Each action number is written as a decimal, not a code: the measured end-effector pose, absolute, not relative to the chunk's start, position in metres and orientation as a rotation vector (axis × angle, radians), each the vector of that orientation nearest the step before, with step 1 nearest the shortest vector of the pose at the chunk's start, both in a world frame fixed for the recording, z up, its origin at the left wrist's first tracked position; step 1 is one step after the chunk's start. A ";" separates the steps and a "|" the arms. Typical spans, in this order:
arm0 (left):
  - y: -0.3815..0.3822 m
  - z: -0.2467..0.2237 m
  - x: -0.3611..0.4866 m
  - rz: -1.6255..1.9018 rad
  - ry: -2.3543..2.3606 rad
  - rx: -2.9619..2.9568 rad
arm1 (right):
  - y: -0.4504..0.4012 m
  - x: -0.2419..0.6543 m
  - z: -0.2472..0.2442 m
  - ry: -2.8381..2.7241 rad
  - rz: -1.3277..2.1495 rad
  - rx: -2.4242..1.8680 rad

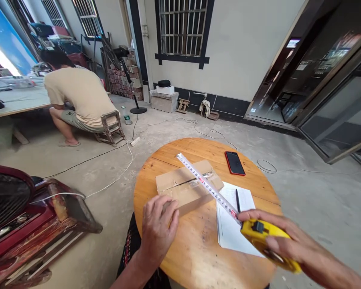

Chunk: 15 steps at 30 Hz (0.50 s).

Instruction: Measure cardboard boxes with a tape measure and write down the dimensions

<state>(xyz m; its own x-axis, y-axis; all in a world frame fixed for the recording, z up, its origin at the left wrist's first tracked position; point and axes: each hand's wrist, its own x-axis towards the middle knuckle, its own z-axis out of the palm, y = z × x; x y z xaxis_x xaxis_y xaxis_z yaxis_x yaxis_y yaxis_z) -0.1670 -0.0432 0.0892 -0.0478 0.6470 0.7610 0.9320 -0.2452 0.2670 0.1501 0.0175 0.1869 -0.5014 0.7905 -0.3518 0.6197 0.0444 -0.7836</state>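
A taped cardboard box [183, 185] lies on the round wooden table [198, 245]. My left hand [160, 222] rests at the box's near left corner, its fingers curved over the edge. My right hand [284, 237] is wrapped round a yellow tape measure [266, 241] at the table's right. From its case the white blade [215, 192] runs out slantwise over the box, its tip beyond the box's far side. White papers [236, 237] with a black pen [238, 200] on them lie right of the box, partly under the blade.
A red-cased phone [235, 163] lies on the table's far right part. A red fan [12, 208] stands at the left. Farther off, a person [78, 96] sits on a small chair [111, 128] at another table. Cables cross the floor.
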 end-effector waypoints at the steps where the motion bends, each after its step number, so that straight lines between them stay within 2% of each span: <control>1: -0.041 0.089 -0.166 -1.220 -1.679 -1.895 | 0.009 0.150 0.182 -2.105 1.488 -1.511; 8: -0.035 0.087 -0.171 -1.326 -1.664 -1.941 | -0.021 0.131 0.179 -1.887 1.604 -1.751; 15: -0.035 0.085 -0.172 -1.373 -1.651 -1.960 | -0.026 0.099 0.185 -1.869 1.687 -1.672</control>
